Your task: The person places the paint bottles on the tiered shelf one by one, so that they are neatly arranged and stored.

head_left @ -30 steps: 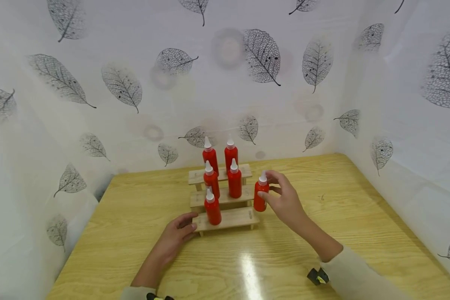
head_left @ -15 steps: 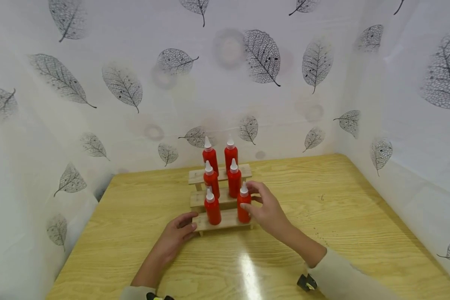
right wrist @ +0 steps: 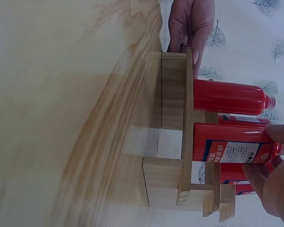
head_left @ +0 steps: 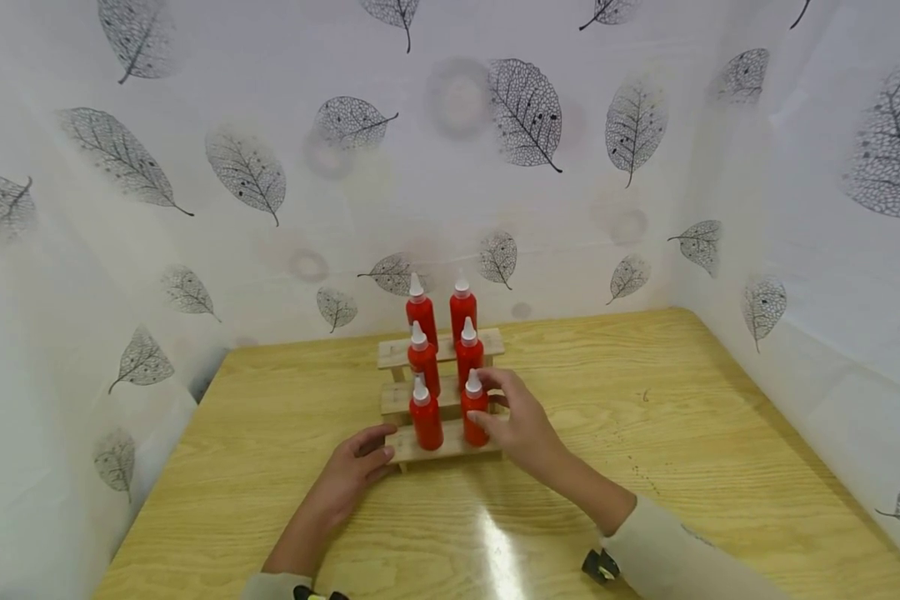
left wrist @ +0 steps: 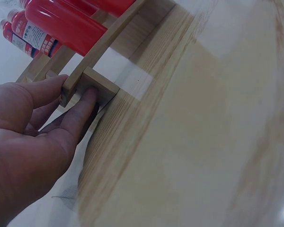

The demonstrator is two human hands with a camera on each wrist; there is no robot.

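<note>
A stepped wooden stand [head_left: 452, 440] with three levels carries red squeeze bottles with white pointed nozzles, two on each step. My left hand [head_left: 352, 473] grips the left end of its lowest step; in the left wrist view, fingertips touch the shelf end and the leg [left wrist: 104, 85]. With thumb and fingers, my right hand [head_left: 527, 432] holds the front right squeeze bottle [head_left: 477, 433] around its upper part. That bottle is upright on the lowest step, its printed label [right wrist: 234, 152] showing in the right wrist view. Left of it stands the front left bottle [head_left: 427, 427], a small gap between them.
Behind are the middle-step bottles [head_left: 423, 367] and the top-step bottles [head_left: 422, 317]. The wood-grain table [head_left: 270, 400] extends around the stand. A white sheet with leaf prints [head_left: 435, 200] hangs behind the table and along its sides.
My right hand has carried its bottle leftward from beside the stand onto the right part of the lowest step, then slightly further left. The left hand has stayed in place.
</note>
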